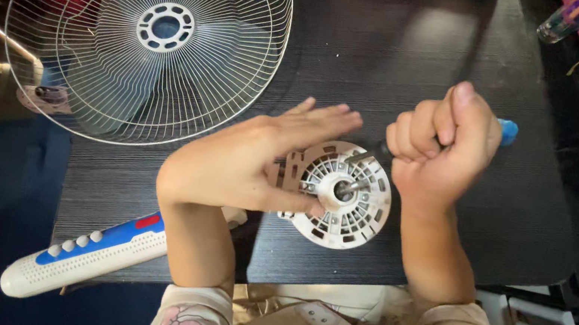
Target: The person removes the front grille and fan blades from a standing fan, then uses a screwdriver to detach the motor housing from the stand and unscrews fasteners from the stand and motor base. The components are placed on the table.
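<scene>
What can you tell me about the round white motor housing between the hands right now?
The motor housing is a round, white, plastic-looking disc with slotted vents and a metal shaft at its centre. It lies face-up on the dark wooden table near the front edge. The left hand steadies its left side, thumb on the rim. The right hand is fisted around a blue-handled screwdriver whose tip meets the housing's top.
</scene>
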